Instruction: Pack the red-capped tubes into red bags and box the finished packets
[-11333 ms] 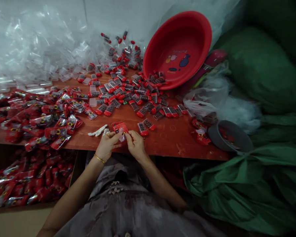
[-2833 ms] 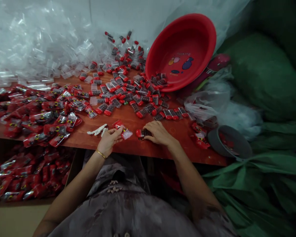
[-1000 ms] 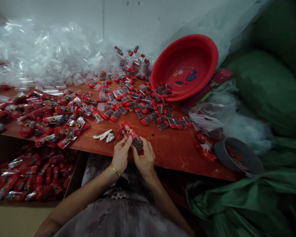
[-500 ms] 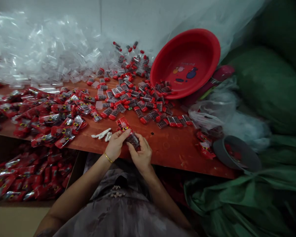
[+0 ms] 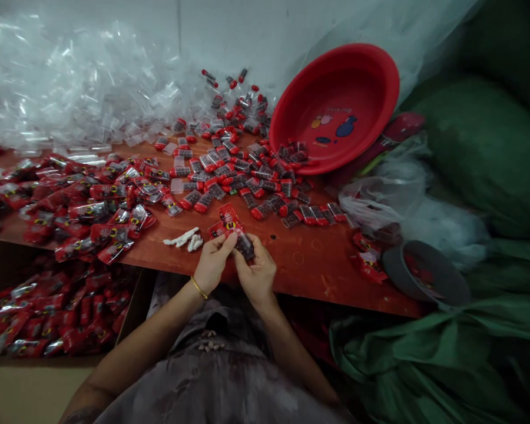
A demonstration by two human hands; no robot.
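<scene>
While, in the head view, the left hand (image 5: pixel 214 262) pinches a red printed packet (image 5: pixel 231 221), the right hand (image 5: pixel 258 273) grips its dark near end; the packet lies between both, long axis slanting from far left to near right, neither hand clearly nearer.

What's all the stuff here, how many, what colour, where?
Table: one, reddish-brown, middle
Printed packet: one at least, red and dark, centre
Piled packets: many, red, table's left
Cardboard box: one, beige, lower left, holding packets
Capped containers: many, red and dark, table's middle
Plastic cases: many, clear, upper left
Basin: one, red, upper right
Scraps: several, white, left of printed packet
Bowl: one, grey, table's right end
Plastic bag: one or more, clear, behind bowl
Fabric: count unclear, green, right
Garment: one, greyish, bottom
Bracelet: one, gold, left wrist
Left hand: one, bare, holding packet
Right hand: one, bare, holding packet
</scene>
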